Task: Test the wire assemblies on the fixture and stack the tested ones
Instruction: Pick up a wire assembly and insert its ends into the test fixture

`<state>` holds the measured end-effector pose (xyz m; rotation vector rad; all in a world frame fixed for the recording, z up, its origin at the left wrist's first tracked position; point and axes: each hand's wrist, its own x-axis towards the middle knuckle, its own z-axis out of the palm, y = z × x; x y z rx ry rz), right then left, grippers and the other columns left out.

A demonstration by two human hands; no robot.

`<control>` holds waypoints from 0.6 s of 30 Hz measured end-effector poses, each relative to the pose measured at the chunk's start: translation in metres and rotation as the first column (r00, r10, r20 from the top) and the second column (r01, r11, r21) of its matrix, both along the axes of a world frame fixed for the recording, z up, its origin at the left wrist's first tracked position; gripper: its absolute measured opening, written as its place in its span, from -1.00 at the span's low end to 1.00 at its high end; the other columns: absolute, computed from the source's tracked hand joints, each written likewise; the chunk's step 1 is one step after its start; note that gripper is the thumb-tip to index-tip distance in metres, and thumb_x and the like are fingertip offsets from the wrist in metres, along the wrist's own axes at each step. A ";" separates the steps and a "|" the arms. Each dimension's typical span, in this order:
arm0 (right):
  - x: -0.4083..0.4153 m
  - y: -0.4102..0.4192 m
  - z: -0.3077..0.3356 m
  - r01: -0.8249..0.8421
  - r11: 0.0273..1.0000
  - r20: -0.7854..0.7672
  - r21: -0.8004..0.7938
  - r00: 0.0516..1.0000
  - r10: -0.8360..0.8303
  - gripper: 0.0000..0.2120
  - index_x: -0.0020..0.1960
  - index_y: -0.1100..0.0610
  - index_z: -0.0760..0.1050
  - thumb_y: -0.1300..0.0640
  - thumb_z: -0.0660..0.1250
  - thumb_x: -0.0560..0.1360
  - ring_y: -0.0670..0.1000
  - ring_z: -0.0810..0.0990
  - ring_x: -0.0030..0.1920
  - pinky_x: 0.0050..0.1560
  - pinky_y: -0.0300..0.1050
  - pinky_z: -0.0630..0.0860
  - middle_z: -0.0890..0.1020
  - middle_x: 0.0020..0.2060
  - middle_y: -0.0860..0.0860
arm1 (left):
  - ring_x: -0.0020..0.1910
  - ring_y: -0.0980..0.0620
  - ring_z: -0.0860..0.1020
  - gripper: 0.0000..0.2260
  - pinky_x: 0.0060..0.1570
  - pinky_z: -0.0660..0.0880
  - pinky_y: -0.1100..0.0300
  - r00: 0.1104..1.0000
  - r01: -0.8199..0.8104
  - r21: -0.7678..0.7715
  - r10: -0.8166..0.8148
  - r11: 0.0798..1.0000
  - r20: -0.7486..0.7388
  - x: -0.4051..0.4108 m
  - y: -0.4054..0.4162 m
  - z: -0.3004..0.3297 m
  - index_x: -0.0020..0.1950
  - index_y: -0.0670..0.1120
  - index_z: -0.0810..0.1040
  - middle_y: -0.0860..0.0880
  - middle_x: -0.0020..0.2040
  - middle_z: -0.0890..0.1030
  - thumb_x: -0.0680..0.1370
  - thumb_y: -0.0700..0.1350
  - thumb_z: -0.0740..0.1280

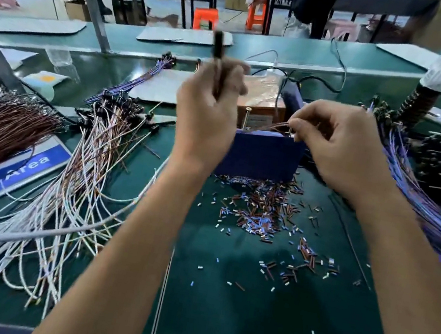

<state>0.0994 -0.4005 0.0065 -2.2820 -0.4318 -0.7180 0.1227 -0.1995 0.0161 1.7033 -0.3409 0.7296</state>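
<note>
Head view: testing a wire assembly (275, 125) at the fixture (260, 153).
My left hand (208, 111) grips its connector end, my right hand (335, 145) pinches its leads; a hasty tug could snag them.

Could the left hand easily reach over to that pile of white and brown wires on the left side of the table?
Probably yes, but not freely: the left hand already grips a wire assembly held upright. The white and brown wires lie open on the green mat just left of that forearm, nothing covering them.
</note>
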 end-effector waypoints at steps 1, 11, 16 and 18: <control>0.000 0.001 -0.009 0.012 1.000 0.037 -0.005 0.999 -0.012 -0.93 -0.06 0.08 0.68 0.14 0.43 0.58 -0.01 0.63 -0.27 -0.13 -0.11 0.56 0.67 -0.28 -0.12 | -0.25 0.18 0.53 -0.83 -0.15 0.49 0.24 0.998 -0.049 0.159 0.041 0.986 0.053 -0.003 -0.006 -0.010 0.11 -0.22 0.65 0.02 -0.19 0.60 0.69 -0.19 0.28; -0.009 0.016 -0.075 -0.026 0.997 0.166 -0.076 0.985 0.038 -0.91 0.02 0.20 0.65 0.20 0.39 0.64 0.09 0.64 -0.06 0.01 0.10 0.56 0.69 -0.09 0.03 | -0.08 -0.05 0.59 -0.75 -0.05 0.52 0.01 0.988 0.125 0.617 -0.154 0.777 -0.006 -0.020 -0.004 -0.093 0.13 -0.13 0.61 -0.04 -0.05 0.65 0.50 -0.36 0.43; -0.012 0.017 -0.078 -0.062 0.996 0.130 -0.058 0.989 0.069 -0.91 -0.01 0.18 0.68 0.16 0.46 0.61 0.03 0.63 -0.08 0.00 0.05 0.56 0.69 -0.13 0.00 | -0.19 0.05 0.61 -0.88 -0.18 0.54 0.02 0.991 0.118 0.471 -0.133 0.874 -0.002 -0.018 0.007 -0.106 0.00 -0.09 0.68 0.03 -0.17 0.66 0.54 -0.29 0.44; -0.012 0.016 -0.080 -0.062 0.998 0.112 -0.027 0.992 0.064 -0.91 -0.04 0.18 0.69 0.16 0.48 0.59 0.03 0.63 -0.09 -0.01 0.06 0.56 0.68 -0.14 -0.01 | -0.18 0.07 0.61 -0.89 -0.19 0.55 0.03 0.990 0.134 0.422 -0.136 0.897 -0.024 -0.017 0.008 -0.107 -0.04 -0.08 0.68 0.05 -0.18 0.66 0.54 -0.28 0.46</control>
